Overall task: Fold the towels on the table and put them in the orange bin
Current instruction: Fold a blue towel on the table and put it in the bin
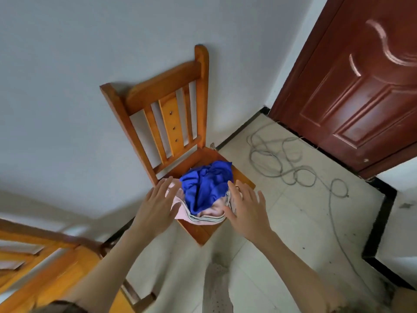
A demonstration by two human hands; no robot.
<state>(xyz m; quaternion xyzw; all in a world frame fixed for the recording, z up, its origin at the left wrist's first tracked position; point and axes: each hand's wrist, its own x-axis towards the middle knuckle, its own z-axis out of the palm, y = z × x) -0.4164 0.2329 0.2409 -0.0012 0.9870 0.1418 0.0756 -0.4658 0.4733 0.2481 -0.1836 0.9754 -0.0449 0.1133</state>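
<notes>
Two crumpled towels, blue towel (206, 185) atop pink striped towel (204, 214), heaped on wooden chair (171, 123) seat. Left hand (158, 206) and right hand (244, 206) flank the heap, fingers spread, holding nothing.

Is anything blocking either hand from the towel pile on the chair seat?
Nothing visible. The left hand and right hand flank the pile with fingers spread. The blue towel lies crumpled on top of the pink towel on the chair, with nothing over them. No orange bin is in view.
</notes>
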